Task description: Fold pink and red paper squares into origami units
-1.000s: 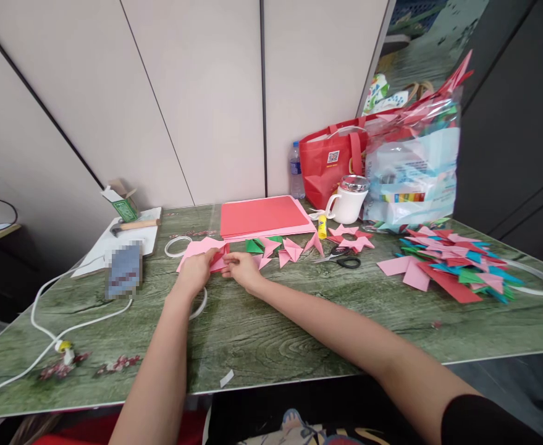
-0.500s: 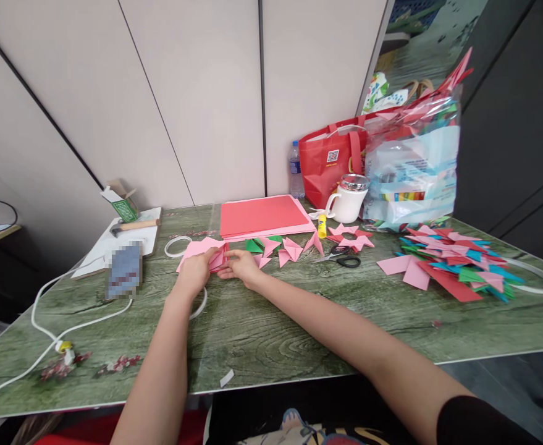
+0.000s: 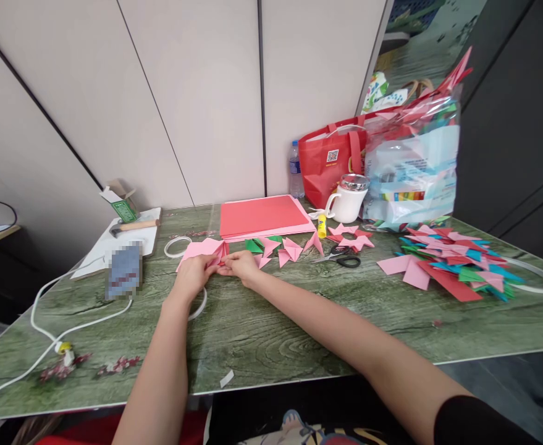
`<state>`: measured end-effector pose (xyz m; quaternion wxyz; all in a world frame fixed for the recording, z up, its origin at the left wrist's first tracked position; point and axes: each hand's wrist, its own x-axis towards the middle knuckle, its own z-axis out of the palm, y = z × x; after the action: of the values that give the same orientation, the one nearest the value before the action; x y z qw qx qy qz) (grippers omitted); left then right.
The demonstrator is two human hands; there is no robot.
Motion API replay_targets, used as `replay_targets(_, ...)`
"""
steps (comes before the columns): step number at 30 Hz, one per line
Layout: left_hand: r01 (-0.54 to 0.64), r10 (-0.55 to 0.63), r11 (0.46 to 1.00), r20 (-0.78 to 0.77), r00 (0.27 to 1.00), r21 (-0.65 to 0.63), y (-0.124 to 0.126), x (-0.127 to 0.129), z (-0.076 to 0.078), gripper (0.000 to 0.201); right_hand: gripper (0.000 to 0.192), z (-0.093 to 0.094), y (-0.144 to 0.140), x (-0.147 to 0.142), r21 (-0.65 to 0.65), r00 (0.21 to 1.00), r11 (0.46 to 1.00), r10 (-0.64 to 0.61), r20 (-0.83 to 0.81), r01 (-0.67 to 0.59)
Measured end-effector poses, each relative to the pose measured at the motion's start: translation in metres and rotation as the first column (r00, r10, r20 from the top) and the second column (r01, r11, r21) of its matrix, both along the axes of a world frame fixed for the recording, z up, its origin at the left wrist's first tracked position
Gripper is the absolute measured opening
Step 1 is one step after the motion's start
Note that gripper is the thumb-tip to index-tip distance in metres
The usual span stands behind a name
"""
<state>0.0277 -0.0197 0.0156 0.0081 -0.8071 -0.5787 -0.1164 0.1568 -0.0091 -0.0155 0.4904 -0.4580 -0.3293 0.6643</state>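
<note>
Both hands have drawn closer together over the last second, fingertips now meeting at the near edge of the pink folded paper (image 3: 202,250), which has barely shifted on the green wood-grain table (image 3: 271,327). At the paper's edge, the left hand (image 3: 192,276) pinches with curled fingers, the paper lying on the table just beyond its knuckles. From the other side, the right hand (image 3: 242,267) closes thumb and fingers on the same fold, touching the left hand's fingertips.

A white ring (image 3: 200,304) lies partly under the left wrist. Just beyond the right hand sits a row of small folded pieces (image 3: 280,247) in pink and green, and behind them a stack of red paper sheets (image 3: 262,216). Scissors (image 3: 343,258) and a yellow glue stick (image 3: 322,225) rest to the right, near a pink paper star (image 3: 351,238) and a white mug (image 3: 348,199). Farther right is a heap of folded coloured pieces (image 3: 451,262). To the left lie a phone (image 3: 123,271), a white cable (image 3: 58,321) and a hammer (image 3: 134,226).
</note>
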Motion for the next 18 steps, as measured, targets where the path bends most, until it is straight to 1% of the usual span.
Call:
replay_targets(4,-0.028,0.027,1.0,-0.007,1.0,-0.006,0.001,0.0,0.0,0.034,0.019,0.004,0.0,0.002,-0.021,1.0,1.0,0.017,0.009,-0.017)
replay_targets(8,-0.052,0.053,0.998,-0.074,0.996,0.027,-0.001,0.004,0.0,0.037,0.019,0.007,-0.001,0.004,-0.021,0.999,0.999,0.048,0.018,-0.047)
replay_targets(10,-0.082,0.087,0.995,-0.1,0.991,0.049,-0.002,0.006,-0.001,0.042,0.018,0.007,-0.002,0.004,-0.014,0.997,0.998,0.067,0.026,-0.067)
replay_targets(12,-0.142,0.151,0.986,-0.105,0.983,0.087,-0.002,0.007,-0.002,0.045,0.019,0.006,-0.003,0.003,-0.001,0.996,0.997,0.075,0.044,-0.075)
replay_targets(15,-0.213,0.228,0.966,-0.093,0.969,0.148,-0.003,0.007,-0.003,0.047,0.02,0.009,-0.005,0.004,0.034,0.995,0.998,0.057,0.077,-0.06)
replay_targets(17,-0.224,0.24,0.961,-0.09,0.967,0.16,-0.003,0.007,-0.001,0.048,0.016,0.016,-0.006,0.009,0.1,0.993,0.995,0.01,0.121,-0.022)
replay_targets(18,-0.224,0.24,0.962,-0.091,0.967,0.155,-0.004,0.007,-0.001,0.048,0.012,0.021,-0.007,0.013,0.152,0.988,0.988,-0.035,0.153,0.012)
